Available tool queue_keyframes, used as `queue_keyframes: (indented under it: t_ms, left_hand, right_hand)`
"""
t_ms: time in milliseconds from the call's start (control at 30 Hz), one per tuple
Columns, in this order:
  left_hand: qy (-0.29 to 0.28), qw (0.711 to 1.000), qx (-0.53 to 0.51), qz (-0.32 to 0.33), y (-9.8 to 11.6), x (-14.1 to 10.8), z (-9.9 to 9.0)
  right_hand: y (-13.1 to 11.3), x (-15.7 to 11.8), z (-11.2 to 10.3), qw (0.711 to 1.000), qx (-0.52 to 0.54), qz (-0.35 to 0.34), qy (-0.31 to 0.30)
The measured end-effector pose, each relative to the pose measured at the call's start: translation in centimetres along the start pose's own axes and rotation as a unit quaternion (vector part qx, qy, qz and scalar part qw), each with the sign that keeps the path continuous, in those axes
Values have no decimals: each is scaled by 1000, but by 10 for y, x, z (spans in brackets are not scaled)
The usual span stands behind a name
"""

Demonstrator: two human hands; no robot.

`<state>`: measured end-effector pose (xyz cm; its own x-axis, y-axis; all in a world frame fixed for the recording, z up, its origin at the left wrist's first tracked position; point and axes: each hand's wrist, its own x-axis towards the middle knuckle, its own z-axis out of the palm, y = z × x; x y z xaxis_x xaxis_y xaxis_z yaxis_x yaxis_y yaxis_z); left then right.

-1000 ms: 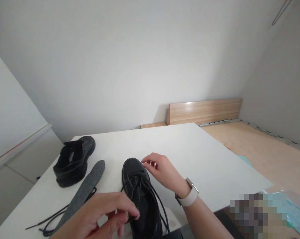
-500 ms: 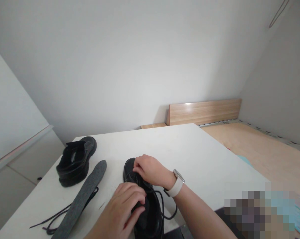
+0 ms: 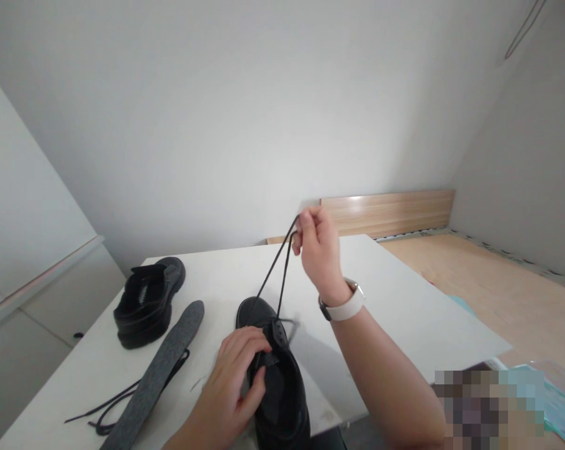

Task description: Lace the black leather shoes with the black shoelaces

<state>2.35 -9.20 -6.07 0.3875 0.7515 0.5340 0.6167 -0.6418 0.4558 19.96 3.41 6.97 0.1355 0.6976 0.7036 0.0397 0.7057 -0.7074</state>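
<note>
My right hand (image 3: 317, 244) gripped a taut black lace (image 3: 275, 257) above the near shoe (image 3: 282, 400); my left hand (image 3: 240, 369), loosely curled, steadied it on the desk (image 3: 404, 312), right of the gray insole (image 3: 170, 356). Tugging harder risked dragging the shoe or slipping the lace.
</note>
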Motion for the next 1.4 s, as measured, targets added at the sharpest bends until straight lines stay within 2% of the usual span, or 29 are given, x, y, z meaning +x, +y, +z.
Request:
queue_keyframes:
  t_ms: [133,200,267,400,500,600,700,767,900,933,1000,1067,1133,1200,1267,1333,1400]
  left_hand:
    - [1,1000,11,-3,0,3,0]
    - [4,1000,9,-6,-1,3,0]
    - [9,1000,-2,-19,-2,3,1]
    - [52,991,-61,-110,-4,11,2]
    - [108,967,-129,-193,-7,26,-1]
    - [111,952,-153,-243,-12,40,-9]
    - [108,955,-111,-252,-20,43,-22]
    - [151,949,-92,-261,-25,38,-30]
    - [288,892,-165,-308,-28,31,-45]
    - [315,876,-206,-303,-26,32,-49]
    - [333,843,-323,-273,-19,35,-55]
    - [303,805,-454,-234,-9,39,-61]
    - [228,774,-544,-228,3,40,-67]
    - [157,753,-586,-255,14,39,-73]
    - [145,736,-588,-304,18,36,-80]
    - [205,744,-547,-325,11,32,-89]
    - [291,783,-456,-307,-11,24,-100]
  right_hand:
    - [-28,43,-1,976,123,-148,107]
    - [-43,60,-3,954,137,-229,136]
    - [-57,71,-4,937,138,-282,151]
    - [-81,74,9,932,138,-300,149]
    - [-92,60,26,931,149,-307,125]
    - [-96,39,38,948,125,-282,74]
    - [-94,18,42,973,121,-196,26]
    - [-89,6,42,979,141,-146,-1]
    - [-83,-11,49,975,193,-81,-75]
    - [-82,-15,52,969,217,-65,-97]
    - [-80,-23,60,953,264,-28,-144]
    - [-74,-29,68,939,279,11,-201]
    - [-64,-32,75,932,253,35,-257]
    - [-51,-31,77,935,202,38,-291]
    - [-37,-28,74,944,154,31,-291]
    - [-25,-27,64,952,116,37,-281]
    - [-16,-29,47,953,65,48,-293]
